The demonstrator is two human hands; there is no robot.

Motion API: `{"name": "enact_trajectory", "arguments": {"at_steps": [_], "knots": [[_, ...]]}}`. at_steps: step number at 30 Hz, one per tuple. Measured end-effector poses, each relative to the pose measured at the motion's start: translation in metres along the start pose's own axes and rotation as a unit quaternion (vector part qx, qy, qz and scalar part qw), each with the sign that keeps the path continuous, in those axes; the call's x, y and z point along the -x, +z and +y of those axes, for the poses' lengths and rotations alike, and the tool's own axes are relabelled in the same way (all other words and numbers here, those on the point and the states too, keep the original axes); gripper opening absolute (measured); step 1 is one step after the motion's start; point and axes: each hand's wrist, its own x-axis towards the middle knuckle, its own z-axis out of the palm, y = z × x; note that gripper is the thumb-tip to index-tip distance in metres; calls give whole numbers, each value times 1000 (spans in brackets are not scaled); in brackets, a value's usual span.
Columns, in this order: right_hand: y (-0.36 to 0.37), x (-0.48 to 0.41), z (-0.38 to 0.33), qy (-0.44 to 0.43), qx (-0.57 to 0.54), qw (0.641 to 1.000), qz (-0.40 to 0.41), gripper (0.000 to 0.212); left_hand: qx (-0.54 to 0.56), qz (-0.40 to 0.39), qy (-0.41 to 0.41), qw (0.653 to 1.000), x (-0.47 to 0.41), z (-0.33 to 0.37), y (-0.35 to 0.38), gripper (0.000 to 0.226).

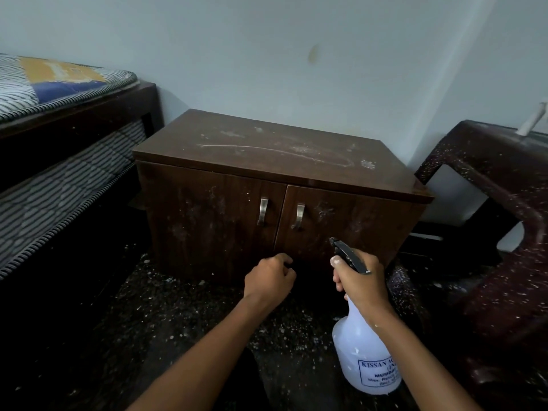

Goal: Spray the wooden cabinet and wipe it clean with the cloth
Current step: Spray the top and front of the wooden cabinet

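At lower right of the frame, a white spray bottle [353,339] labelled "KISSAN" is gripped by the right hand [360,281], with the nozzle pointed toward the dusty cabinet [267,152] at centre. The left hand [268,278] is curled; whether anything is held cannot be told.

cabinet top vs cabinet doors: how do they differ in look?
The cabinet top shows a long curved white streak plus dusty patches; the cabinet doors show only faint scattered smudges. The doors carry metal handles; the top has none. Both are dark brown wood.

Head view, down onto cabinet [281,161]
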Motion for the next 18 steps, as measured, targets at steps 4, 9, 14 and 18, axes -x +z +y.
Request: {"name": "enact_trajectory", "arguments": {"at_steps": [4, 9, 14, 18], "knots": [[-12, 1, 5, 80, 38, 992, -86, 19, -18, -22, -17, 999, -4, -1, 6, 32], [-23, 8, 21, 127, 73, 985, -94, 16, -28, -62, -36, 997, -8, -7, 11, 31], [-42, 2, 30, 146, 96, 981, -82, 15, -28, -70, -43, 996, -9, -5, 18, 30], [-52, 0, 42, 160, 97, 982, -38, 21, -36, -86, -39, 995, -10, -4, 22, 29]]}}
